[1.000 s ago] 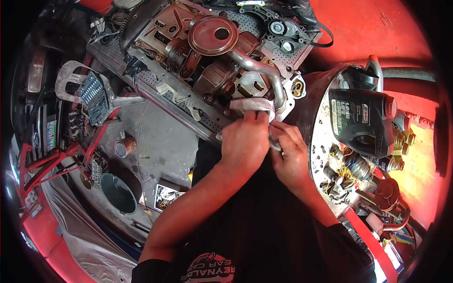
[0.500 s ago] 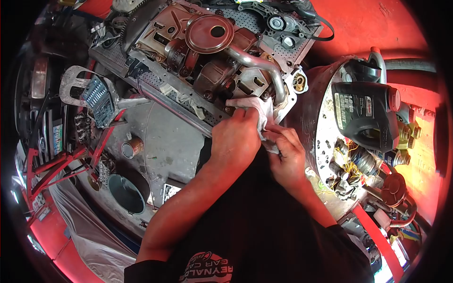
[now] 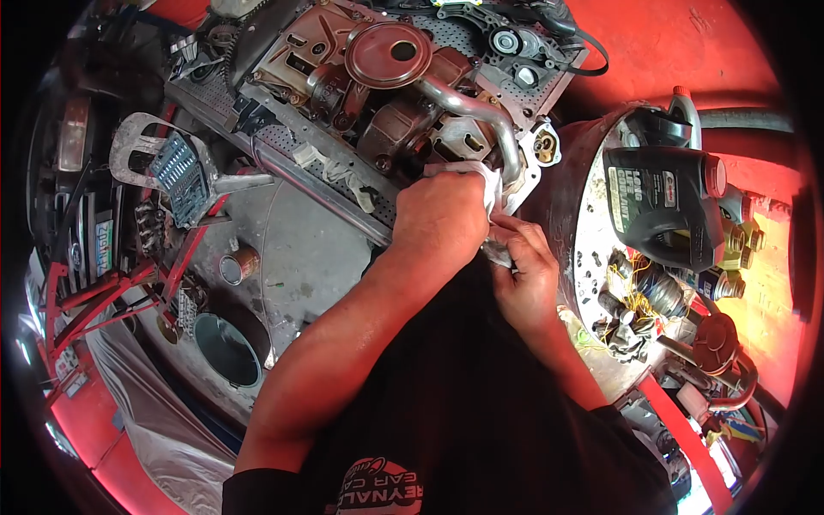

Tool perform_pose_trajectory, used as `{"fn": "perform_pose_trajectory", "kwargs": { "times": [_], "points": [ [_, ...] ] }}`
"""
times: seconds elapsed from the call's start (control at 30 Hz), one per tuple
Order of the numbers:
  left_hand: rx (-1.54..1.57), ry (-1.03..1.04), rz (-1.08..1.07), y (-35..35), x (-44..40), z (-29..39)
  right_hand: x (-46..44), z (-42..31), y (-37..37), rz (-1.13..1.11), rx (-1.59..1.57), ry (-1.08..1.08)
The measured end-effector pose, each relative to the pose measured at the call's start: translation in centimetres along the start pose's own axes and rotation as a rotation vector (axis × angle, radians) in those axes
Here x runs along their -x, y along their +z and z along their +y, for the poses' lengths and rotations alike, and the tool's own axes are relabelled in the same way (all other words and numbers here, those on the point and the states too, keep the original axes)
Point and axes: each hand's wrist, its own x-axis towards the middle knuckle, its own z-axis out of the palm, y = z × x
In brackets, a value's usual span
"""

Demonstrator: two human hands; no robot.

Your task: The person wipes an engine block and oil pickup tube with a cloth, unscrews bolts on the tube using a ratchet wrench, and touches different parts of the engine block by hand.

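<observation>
A white rag is bunched between my two hands at the near edge of an engine block. My left hand is closed over the rag's upper part, against the block's edge by the metal tube. Just to its right, my right hand pinches the rag's lower end between thumb and fingers. A round oil pickup strainer with a curved metal pipe sits on top of the block. Part of the rag is hidden by my left fist.
The block rests on a perforated metal bench; another rag lies near its edge. At right, a drum carries a black coolant jug and tangled wires. At left are a chair with a socket set and a bucket.
My left hand has shifted slightly up and right, covering more of the rag's upper end. My right hand keeps its pinch and has barely moved.
</observation>
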Motion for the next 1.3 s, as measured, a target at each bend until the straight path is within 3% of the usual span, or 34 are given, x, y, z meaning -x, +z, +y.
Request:
{"fn": "perform_pose_trajectory", "kwargs": {
  "times": [0.33,0.4,0.47,0.53,0.57,0.73,0.8,0.83,0.87,0.93,1.03,1.1,1.2,1.3],
  "points": [
    [0.002,-0.017,-0.068,-1.7,2.3,-0.5,1.0,0.0,-0.1,-0.003,-0.042,-0.009],
    [0.254,0.077,0.175,-1.4,5.5,-1.1,2.8,0.7,-0.4,0.141,-0.467,0.218],
    [0.4,0.169,0.222,0.0,8.3,-2.6,2.9,0.4,-1.4,0.213,-1.011,0.552],
    [0.549,0.258,0.272,1.7,10.3,-3.7,2.3,-1.1,-1.9,0.144,-1.407,0.96],
    [0.576,0.302,0.259,2.6,11.0,-3.9,3.6,-0.2,-1.5,-0.011,-1.425,0.856],
    [0.692,0.319,0.073,3.2,12.9,-5.6,6.5,-2.4,0.4,-0.014,-1.002,0.88],
    [0.699,0.357,0.071,3.3,13.9,-7.5,7.0,-3.8,0.3,0.005,-0.632,0.825],
    [0.68,0.383,0.071,3.5,14.4,-8.8,6.7,-3.8,0.5,0.176,-0.606,0.893],
    [0.707,0.379,0.073,3.6,15.1,-10.2,6.2,-5.1,-0.5,0.362,-0.785,1.069],
    [0.711,0.241,0.229,4.0,16.1,-13.4,6.5,-3.5,-2.0,0.514,-0.641,0.844],
    [0.684,0.07,0.197,4.6,17.9,-17.0,4.5,-3.7,-2.5,0.267,0.014,0.528],
    [0.705,0.034,0.175,5.0,18.6,-17.9,0.8,-2.6,-1.9,-0.059,0.495,-0.016],
    [0.712,-0.019,0.156,5.1,19.1,-17.9,-3.8,0.8,0.2,-0.279,0.923,-0.18],
    [0.692,-0.074,0.233,6.3,19.4,-17.9,-5.6,1.3,0.1,-0.419,1.073,-0.331]
  ]
}}
